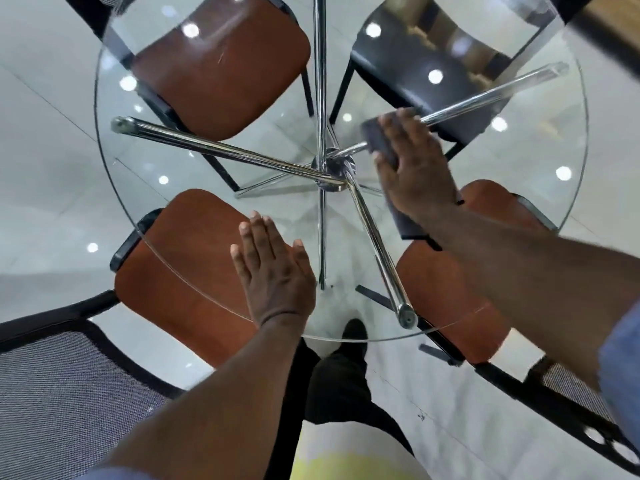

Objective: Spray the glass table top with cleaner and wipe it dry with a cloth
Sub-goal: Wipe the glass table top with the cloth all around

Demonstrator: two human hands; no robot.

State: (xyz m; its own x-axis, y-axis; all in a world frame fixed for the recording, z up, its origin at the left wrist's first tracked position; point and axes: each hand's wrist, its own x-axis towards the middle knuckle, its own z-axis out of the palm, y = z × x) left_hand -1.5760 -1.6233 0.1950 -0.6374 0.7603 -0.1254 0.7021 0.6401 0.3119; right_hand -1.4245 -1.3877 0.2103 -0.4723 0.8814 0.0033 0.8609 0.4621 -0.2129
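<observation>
The right hand presses a dark cloth flat on the glass; the left hand, empty, braces flat. Overlapping strokes under even pressure would probably avoid streaks.

Glossy white tile floor; brown-seated chairs, black chair; ceiling-light reflections.

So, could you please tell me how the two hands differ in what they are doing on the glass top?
The right hand presses flat on a dark cloth, while the left hand is bare, with nothing under it. The right hand reaches far, past the chrome hub; the left hand lies near the front rim of the glass top. The right hand is blurred, suggesting motion; the left hand looks sharp. Both are palm-down with fingers extended.
</observation>
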